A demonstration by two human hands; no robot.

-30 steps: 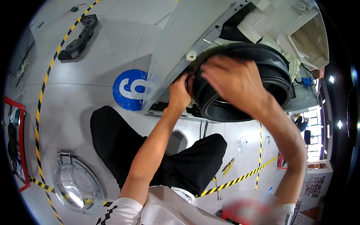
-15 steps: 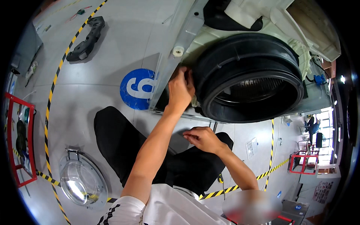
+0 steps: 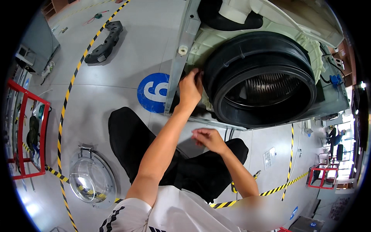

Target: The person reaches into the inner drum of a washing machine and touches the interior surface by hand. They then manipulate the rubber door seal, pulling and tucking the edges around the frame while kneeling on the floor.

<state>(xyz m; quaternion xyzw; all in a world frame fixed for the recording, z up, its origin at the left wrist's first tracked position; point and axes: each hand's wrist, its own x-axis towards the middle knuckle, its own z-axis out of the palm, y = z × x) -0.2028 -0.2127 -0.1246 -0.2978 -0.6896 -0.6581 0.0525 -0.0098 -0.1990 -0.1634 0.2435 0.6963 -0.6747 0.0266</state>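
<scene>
The black rubber gasket (image 3: 261, 52) sits at the front of the opened cabinet (image 3: 184, 38), around the metal drum's (image 3: 266, 89) mouth. You seem to be working along its left edge: your left hand (image 3: 190, 91) reaches there with bent fingers, though I can't tell whether they grip anything. The next move likely calls for careful fingertip work in that narrow gap. Your right hand (image 3: 210, 140) hangs loosely curled above your lap, any small held thing indiscernible; a second ago it was across the gasket.
</scene>
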